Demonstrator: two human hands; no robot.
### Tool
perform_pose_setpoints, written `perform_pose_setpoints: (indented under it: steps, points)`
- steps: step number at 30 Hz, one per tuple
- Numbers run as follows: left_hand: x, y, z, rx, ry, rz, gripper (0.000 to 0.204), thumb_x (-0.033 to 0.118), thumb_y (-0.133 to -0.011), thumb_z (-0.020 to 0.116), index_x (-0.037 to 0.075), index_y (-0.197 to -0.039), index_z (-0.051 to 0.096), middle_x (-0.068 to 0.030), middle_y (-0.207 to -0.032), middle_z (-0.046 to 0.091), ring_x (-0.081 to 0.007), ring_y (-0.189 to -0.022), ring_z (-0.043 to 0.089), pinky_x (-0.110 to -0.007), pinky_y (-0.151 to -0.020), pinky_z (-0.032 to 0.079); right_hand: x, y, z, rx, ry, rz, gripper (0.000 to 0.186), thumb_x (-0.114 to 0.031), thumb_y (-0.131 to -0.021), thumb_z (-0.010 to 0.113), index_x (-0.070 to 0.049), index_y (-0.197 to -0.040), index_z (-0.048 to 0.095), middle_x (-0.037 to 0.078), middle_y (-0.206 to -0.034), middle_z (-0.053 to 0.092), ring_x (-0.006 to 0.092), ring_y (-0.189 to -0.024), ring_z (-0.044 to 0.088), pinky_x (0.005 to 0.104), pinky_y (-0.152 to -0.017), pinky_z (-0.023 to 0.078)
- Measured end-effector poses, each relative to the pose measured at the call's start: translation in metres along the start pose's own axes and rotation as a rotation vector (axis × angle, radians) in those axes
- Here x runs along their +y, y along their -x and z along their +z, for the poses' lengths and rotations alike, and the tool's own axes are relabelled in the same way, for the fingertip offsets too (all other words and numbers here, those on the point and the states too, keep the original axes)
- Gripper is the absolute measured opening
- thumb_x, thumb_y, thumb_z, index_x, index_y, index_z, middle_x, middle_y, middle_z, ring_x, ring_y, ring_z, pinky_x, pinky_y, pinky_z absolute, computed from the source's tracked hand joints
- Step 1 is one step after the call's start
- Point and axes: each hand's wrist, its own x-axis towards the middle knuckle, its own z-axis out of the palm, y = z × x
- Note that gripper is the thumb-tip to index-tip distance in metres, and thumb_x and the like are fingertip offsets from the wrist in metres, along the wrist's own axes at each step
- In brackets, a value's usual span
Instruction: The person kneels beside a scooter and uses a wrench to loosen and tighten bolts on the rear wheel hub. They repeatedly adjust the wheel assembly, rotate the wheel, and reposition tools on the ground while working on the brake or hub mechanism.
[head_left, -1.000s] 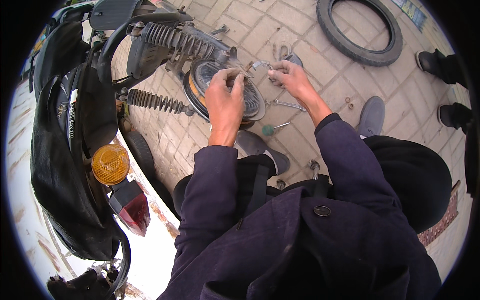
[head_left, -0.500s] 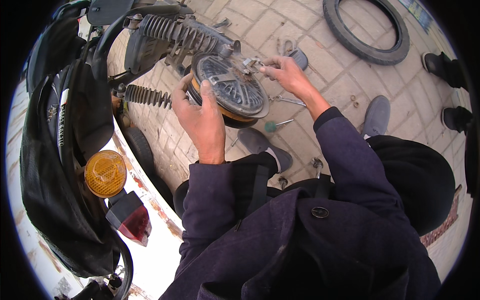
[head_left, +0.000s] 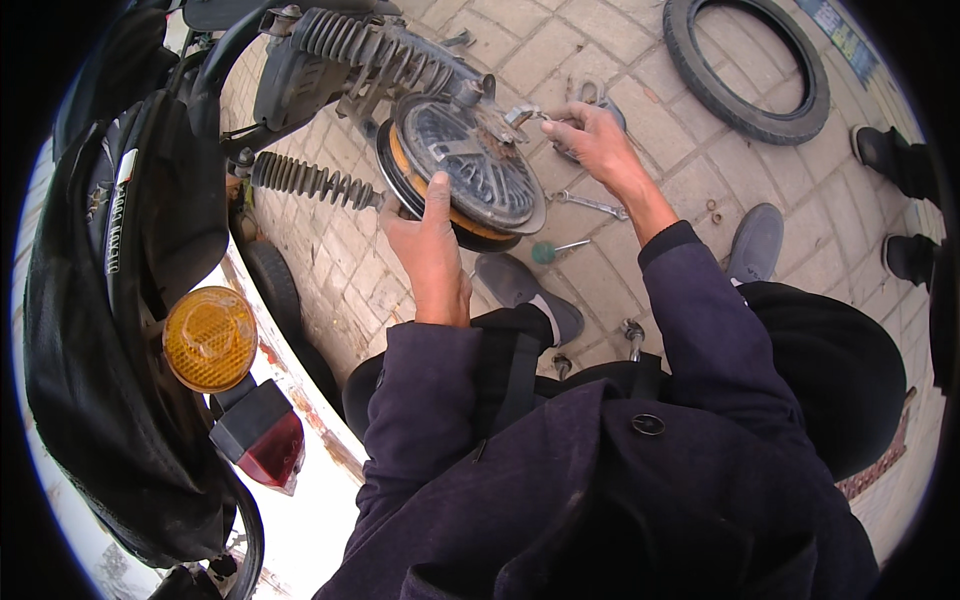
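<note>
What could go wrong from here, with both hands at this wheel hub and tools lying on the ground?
1. The small metal part by the right hand could slip and drop onto the paving.
2. The left hand is at the rim of the wheel hub; if the hub shifts, that hand might get pinched.
3. The screwdriver lies near a grey shoe and might be kicked.

It looks like an outdoor repair spot: daylit paving [head_left: 620,280] underfoot, with a wrench [head_left: 592,204], a screwdriver [head_left: 543,252] and a loose tyre [head_left: 695,72] lying near a bike [head_left: 110,400].
</note>
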Motion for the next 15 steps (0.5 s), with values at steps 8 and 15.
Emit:
perform_pose_setpoints:
  steps: [8,15]
  points:
    - [-0.011,0.005,0.008,-0.047,-0.011,-0.005,0.056,0.009,-0.086,0.079,-0.007,-0.132,0.051,-0.0136,-0.125,0.063,-0.0210,-0.111,0.062,-0.033,-0.101,0.046,-0.012,0.006,0.002,-0.059,0.036,0.064,0.040,-0.032,-0.090,0.074,0.003,-0.108,0.073,0.008,-0.084,0.070,0.0151,-0.076,0.063,0.0318,-0.071,0.050]
    - [-0.011,0.007,0.010,-0.049,0.005,0.010,0.058,0.003,-0.086,0.075,-0.007,-0.136,0.048,-0.0148,-0.128,0.062,-0.0225,-0.114,0.062,-0.033,-0.103,0.045,-0.021,0.007,-0.002,-0.107,0.073,0.033,0.040,-0.033,-0.087,0.076,0.002,-0.105,0.075,0.008,-0.083,0.071,0.0171,-0.077,0.065,0.0339,-0.071,0.050]
